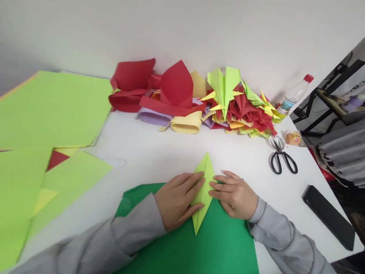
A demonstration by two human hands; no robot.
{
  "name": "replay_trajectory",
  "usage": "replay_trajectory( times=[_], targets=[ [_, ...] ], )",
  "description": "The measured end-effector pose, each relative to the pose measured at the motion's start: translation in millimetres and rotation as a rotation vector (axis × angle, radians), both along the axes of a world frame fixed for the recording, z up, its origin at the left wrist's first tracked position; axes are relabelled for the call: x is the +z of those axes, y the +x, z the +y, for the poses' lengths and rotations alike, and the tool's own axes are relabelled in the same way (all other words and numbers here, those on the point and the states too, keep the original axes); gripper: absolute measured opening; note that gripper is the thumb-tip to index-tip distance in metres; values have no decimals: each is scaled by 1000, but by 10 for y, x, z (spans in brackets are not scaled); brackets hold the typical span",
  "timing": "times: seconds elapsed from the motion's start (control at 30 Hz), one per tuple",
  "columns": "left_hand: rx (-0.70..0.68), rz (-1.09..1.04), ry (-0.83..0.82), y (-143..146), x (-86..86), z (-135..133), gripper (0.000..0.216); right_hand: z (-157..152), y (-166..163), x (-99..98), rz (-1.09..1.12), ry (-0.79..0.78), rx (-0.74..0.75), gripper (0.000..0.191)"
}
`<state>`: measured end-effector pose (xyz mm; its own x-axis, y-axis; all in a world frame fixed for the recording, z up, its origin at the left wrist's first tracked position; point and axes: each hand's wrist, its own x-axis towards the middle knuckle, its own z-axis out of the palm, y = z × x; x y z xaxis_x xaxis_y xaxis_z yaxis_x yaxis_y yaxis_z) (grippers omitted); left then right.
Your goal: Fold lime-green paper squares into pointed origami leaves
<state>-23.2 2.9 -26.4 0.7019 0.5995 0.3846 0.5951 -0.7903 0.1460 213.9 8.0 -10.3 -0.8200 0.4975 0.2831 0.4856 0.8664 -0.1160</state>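
Observation:
A light green paper folded into a narrow diamond (203, 200) lies over a dark green sheet (187, 261), its far tip reaching past the sheet onto the white table. Down its middle runs a straight crease. My left hand (181, 198) rests flat on the diamond's left side, fingers stretched across toward the centre line. From the right, my right hand (233, 192) touches the diamond's right edge with its fingertips, fingers extended and slightly apart. Neither hand grips the paper; both lie on or against it.
Large light green sheets (50, 108) cover the table's left. At the back stand rolled red papers (177, 83) and a pile of folded paper pieces (239, 105). To the right are scissors (283, 156), a wrapped snack (293, 138), a bottle (293, 95) and a black case (329, 216).

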Motion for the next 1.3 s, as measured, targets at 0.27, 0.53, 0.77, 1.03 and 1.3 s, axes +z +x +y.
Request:
replay_trajectory(
  times=[0.27,0.53,0.77,1.03,1.3],
  targets=[
    [136,75,126,122,34,190,39,4,-5,-23,107,-35,-15,31],
    [160,71,208,181,-64,208,44,54,-232,54,-72,-104,-355,52],
    [115,47,221,181,29,395,28,138,-286,111,-205,-115,-366,59],
    [137,65,141,193,-37,390,27,237,-364,84,-197,-86,-346,62],
    [143,51,96,194,-86,392,34,213,-400,61,-228,-60,-335,67]
  ],
)
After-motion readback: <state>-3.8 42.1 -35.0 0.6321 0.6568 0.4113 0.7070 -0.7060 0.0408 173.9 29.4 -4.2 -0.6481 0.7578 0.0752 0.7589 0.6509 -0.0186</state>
